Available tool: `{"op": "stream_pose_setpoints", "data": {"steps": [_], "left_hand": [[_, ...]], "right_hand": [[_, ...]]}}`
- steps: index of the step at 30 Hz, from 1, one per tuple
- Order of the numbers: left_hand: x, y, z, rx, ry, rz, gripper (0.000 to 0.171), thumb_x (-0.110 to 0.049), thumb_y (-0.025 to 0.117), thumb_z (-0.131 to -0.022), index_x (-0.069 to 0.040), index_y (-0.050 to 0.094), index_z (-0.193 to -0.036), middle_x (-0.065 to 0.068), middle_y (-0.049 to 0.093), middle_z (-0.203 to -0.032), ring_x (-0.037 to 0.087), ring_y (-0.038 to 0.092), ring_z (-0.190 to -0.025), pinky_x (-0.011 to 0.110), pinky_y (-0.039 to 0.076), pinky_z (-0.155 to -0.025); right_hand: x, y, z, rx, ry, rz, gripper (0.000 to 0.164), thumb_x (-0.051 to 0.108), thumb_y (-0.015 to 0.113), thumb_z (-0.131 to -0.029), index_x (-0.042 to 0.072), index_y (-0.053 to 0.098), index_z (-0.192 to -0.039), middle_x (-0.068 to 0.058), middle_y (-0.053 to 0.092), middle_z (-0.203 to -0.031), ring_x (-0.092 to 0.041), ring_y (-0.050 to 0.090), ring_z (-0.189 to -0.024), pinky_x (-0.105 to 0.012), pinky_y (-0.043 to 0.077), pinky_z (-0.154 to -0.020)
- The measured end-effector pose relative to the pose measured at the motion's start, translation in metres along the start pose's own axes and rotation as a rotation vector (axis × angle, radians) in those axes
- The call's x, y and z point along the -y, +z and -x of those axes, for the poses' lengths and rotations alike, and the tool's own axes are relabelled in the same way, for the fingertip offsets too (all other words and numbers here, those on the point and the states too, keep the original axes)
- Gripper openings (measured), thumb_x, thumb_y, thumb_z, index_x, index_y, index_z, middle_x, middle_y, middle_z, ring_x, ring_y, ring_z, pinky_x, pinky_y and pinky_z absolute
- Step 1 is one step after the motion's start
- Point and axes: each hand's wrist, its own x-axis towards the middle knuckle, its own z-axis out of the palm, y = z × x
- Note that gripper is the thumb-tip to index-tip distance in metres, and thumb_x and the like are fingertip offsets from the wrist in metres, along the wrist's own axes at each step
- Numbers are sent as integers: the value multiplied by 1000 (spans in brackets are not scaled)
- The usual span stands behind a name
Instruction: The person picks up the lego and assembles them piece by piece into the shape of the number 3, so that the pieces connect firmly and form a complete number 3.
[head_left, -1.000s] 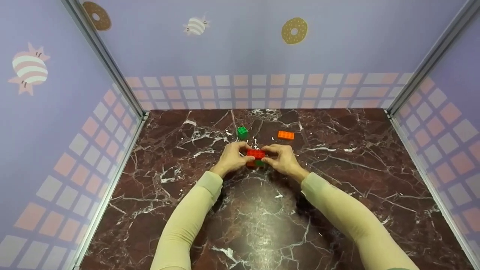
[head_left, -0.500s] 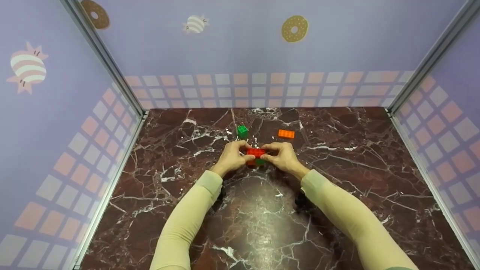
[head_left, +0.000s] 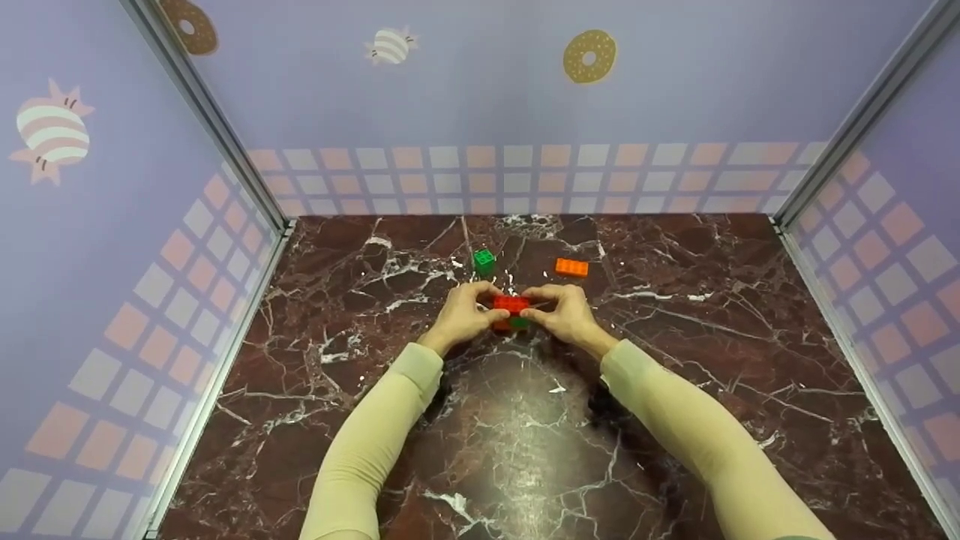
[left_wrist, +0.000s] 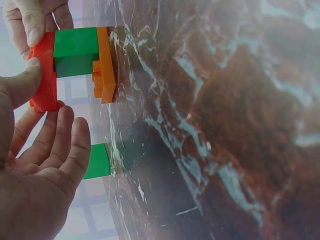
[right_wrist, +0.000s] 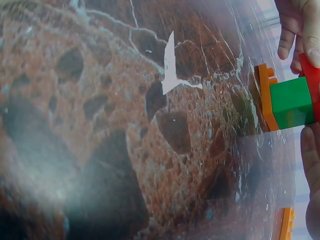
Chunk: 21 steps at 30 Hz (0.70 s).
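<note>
Pinched by left hand [head_left: 459, 316] and right hand [head_left: 566, 319], the red brick [head_left: 512, 304] lies on the green brick [left_wrist: 76, 51] atop one end of the orange brick [left_wrist: 106, 72], the apparent step being to seat it, which calls for even downward pressure.

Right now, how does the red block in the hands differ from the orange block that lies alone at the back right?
The red block is held by the left hand and the right hand; neither touches the loose orange block. The red block sits raised on a green block, while the loose orange block lies directly on the table. Both are oblong, with studs on top.
</note>
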Motion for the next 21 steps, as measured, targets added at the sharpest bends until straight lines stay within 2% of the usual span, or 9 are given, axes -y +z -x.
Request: {"op": "stream_pose_setpoints", "data": {"steps": [12, 17, 21], "left_hand": [[6, 0, 1, -12, 27, -3, 34, -23, 87, -99, -3, 81, -127, 16, 85, -120, 30, 83, -105, 41, 69, -92], [8, -2, -3, -67, 54, -15, 35, -29, 81, -104, -3, 81, -126, 15, 85, -125, 31, 83, -102, 43, 68, -92], [8, -5, -8, -119, 51, -27, 35, -29, 80, -104, -4, 81, -129, 13, 85, -123, 29, 81, -102, 42, 66, -93]], "right_hand": [[-1, 2, -1, 3, -16, -14, 30, 10, 94, -90, 4, 87, -119, -18, 86, -121, -39, 82, -113, -56, 64, -105], [-1, 2, -1, -9, -19, -11, 30, 10, 95, -89, 4, 87, -118, -18, 86, -119, -39, 82, -112, -56, 64, -105], [-1, 1, -2, -10, -18, 4, 32, 11, 96, -89, 4, 87, -118, -18, 86, -119, -38, 82, -111, -54, 64, -105]]}}
